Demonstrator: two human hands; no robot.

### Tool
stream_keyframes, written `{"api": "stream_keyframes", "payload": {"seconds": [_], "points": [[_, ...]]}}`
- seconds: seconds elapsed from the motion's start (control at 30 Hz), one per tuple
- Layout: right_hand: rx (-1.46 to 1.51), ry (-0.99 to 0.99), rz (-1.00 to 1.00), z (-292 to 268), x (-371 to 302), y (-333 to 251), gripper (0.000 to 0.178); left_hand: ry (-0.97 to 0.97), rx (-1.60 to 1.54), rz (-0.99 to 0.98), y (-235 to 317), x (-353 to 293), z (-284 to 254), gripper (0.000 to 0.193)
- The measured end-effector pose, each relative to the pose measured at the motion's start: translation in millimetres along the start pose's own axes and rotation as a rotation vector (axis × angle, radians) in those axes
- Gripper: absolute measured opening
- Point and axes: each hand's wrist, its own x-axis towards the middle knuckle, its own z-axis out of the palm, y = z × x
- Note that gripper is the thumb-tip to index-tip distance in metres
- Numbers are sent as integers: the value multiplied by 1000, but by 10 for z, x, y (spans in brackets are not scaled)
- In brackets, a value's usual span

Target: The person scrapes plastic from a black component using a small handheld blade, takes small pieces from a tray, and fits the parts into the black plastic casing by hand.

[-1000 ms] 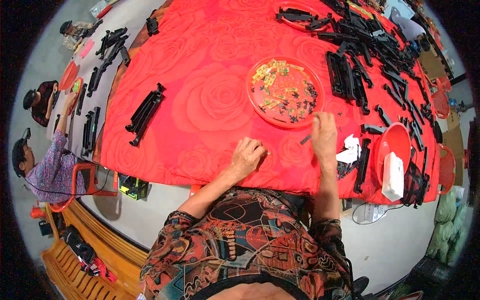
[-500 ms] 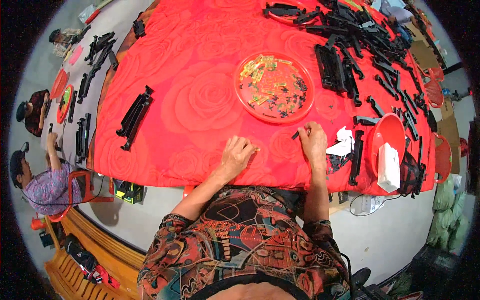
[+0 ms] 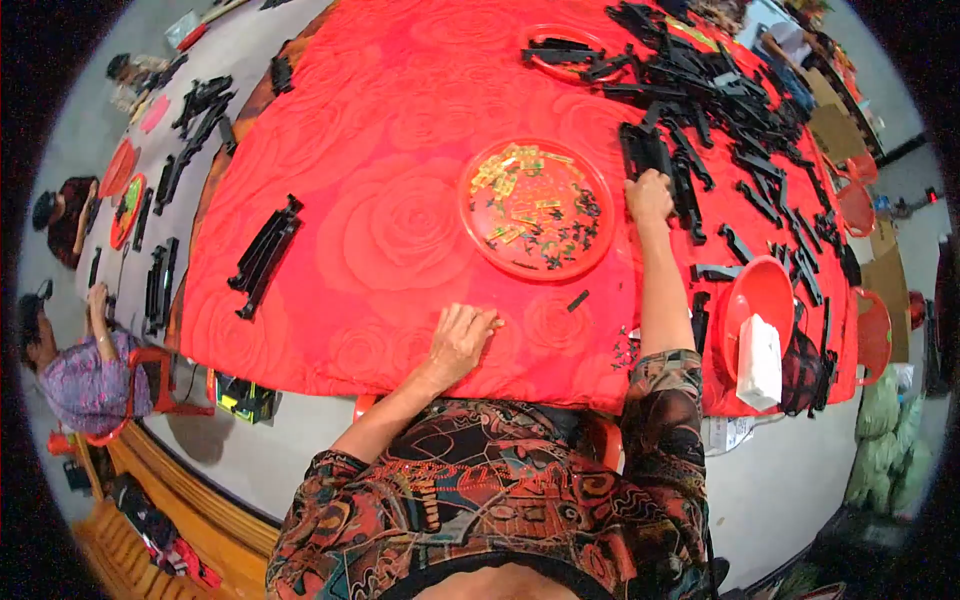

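Note:
My left hand (image 3: 463,338) rests on the red cloth (image 3: 390,210) near the front edge. Its fingers are curled, thumb and fingertips together, and whatever they pinch is too small to name. Stretched forward, my right hand (image 3: 650,198) is closed on the near end of a long black plastic bar (image 3: 645,150) in a group of such bars. Between the hands stands a round red tray (image 3: 537,272) with small yellow pieces (image 3: 507,172) and tiny black pieces (image 3: 585,215). A short dark piece (image 3: 578,300) lies on the cloth below the tray.
A large heap of black bars (image 3: 700,80) covers the far right. A red basin (image 3: 760,290) with a white tissue pack (image 3: 759,362) stands at right. More bars (image 3: 265,255) lie at left. Another person (image 3: 95,375) sits at a side table.
My right hand has let go of the short dark piece and moved forward to the black bars. My left hand stays near the front edge, still closed. The view has shifted slightly.

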Motion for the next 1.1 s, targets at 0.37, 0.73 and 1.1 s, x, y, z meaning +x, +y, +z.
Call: {"api": "stream_keyframes", "payload": {"seconds": [0.37,0.73,1.1], "points": [[41,-143,76,103,29,33,32,53,-49,28,-47,-31,55,15],[47,128,-102,86,-219,132,21,154,-65,-22,-9,-40,-72,17],[789,-466,-619,-840,-1583,-84,21,419,-55,-144,43,73,-643,22]]}}
